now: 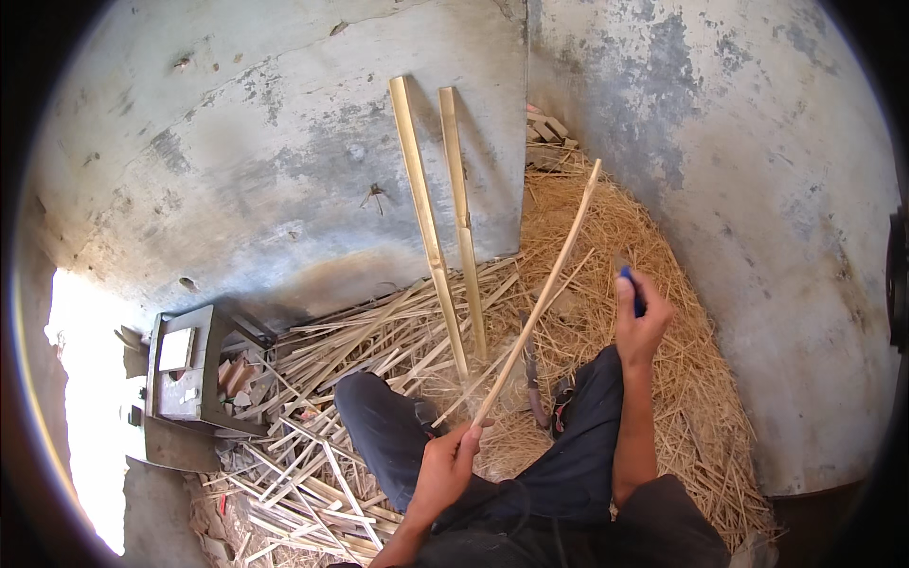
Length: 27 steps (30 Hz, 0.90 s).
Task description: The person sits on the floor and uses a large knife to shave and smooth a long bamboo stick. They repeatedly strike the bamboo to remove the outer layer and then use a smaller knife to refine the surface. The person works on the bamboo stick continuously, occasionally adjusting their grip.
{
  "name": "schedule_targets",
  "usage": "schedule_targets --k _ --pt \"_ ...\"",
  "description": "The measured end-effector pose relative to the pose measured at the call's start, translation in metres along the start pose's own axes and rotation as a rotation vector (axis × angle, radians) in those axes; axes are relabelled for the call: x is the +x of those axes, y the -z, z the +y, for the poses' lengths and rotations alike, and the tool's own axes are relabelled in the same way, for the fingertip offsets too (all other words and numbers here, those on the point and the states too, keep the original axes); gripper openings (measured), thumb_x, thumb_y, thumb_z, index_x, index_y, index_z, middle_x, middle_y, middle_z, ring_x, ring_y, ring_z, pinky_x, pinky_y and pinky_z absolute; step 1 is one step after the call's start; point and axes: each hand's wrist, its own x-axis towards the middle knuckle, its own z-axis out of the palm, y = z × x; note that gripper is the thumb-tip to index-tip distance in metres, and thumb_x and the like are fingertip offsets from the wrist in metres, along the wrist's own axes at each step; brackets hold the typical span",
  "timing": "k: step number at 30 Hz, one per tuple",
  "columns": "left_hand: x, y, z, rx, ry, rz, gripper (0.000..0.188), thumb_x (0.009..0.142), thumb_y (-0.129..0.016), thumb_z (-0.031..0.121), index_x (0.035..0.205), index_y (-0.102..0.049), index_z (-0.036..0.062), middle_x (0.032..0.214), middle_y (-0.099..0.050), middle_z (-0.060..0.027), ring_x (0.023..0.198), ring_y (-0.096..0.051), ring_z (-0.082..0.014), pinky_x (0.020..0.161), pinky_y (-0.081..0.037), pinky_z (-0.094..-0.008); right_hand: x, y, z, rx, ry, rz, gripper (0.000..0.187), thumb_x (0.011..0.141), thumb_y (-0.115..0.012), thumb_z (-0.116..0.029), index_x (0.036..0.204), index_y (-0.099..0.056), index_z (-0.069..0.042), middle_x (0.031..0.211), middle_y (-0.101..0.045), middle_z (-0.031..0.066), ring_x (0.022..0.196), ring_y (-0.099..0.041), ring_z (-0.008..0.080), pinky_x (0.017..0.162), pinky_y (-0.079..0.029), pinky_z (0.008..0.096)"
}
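Observation:
My left hand (445, 471) is closed around the lower end of a long, pale bamboo strip (542, 298). The strip slants up and away to the right, its far end in the air over the shavings. My right hand (641, 320) is raised to the right of the strip and apart from it. Its fingers are wrapped round a small blue-handled knife (629, 276), whose blade is hard to make out. Between my bent legs lies a dark stick (531, 374) on the litter of shavings.
Two split bamboo lengths (422, 194) lean against the grey wall (256, 151) ahead. Many cut strips (322, 473) lie heaped on the left, and thin shavings (696, 407) cover the floor on the right. A worn wooden stool (194, 402) lies tipped at the left, beside broken bricks (237, 377).

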Motion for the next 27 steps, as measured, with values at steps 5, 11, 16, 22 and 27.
schedule_targets --k 5,11,16,22,27 --pt "0.011 0.012 0.004 -0.275 0.033 -0.139 0.051 0.121 -0.039 0.034 0.136 -0.068 -0.0059 0.074 -0.040 0.0071 0.063 -0.035 -0.0035 0.058 -0.033 -0.0224 -0.040 -0.009 -0.029 0.194 0.163 -0.268 0.033 0.098 -0.079 -0.030 0.102 -0.076 0.003 0.086 -0.075 0.0144 0.072 -0.072 0.0218 0.064 -0.055 0.0329" --pt "0.019 0.010 0.018 -0.408 0.060 -0.194 0.053 0.121 -0.036 0.034 0.141 -0.063 -0.0068 0.077 -0.038 0.0065 0.063 -0.032 -0.0033 0.057 -0.030 -0.0213 -0.077 -0.013 -0.050 0.233 0.290 -0.471 0.030 0.091 -0.086 -0.032 0.100 -0.078 -0.004 0.089 -0.078 0.0119 0.071 -0.076 0.0272 0.064 -0.059 0.0349" --pt "0.022 0.005 0.018 -0.496 0.055 -0.205 0.047 0.121 -0.039 0.029 0.138 -0.066 -0.0056 0.076 -0.038 0.0065 0.065 -0.032 -0.0039 0.057 -0.033 -0.0228 -0.084 -0.012 -0.048 0.136 0.426 -0.495 0.032 0.087 -0.088 -0.038 0.100 -0.079 -0.010 0.075 -0.068 0.0042 0.058 -0.067 0.0232 0.053 -0.052 0.0353" --pt "0.024 -0.001 0.021 -0.227 -0.034 -0.029 0.037 0.113 -0.062 0.023 0.138 -0.068 -0.0040 0.076 -0.053 0.0020 0.070 -0.047 -0.0054 0.063 -0.043 -0.0258 -0.081 -0.012 -0.060 0.157 0.443 -0.509 0.032 0.086 -0.088 -0.038 0.101 -0.080 -0.011 0.073 -0.067 0.0033 0.055 -0.065 0.0220 0.051 -0.050 0.0344" --pt "0.027 -0.007 0.030 -0.132 -0.198 0.082 0.031 0.112 -0.065 0.028 0.115 -0.071 -0.0022 0.073 -0.051 0.0076 0.067 -0.041 -0.0019 0.059 -0.035 -0.0226 -0.083 -0.013 -0.058 0.203 0.409 -0.499 0.032 0.086 -0.089 -0.037 0.101 -0.081 -0.010 0.072 -0.067 0.0036 0.055 -0.065 0.0209 0.051 -0.050 0.0339"
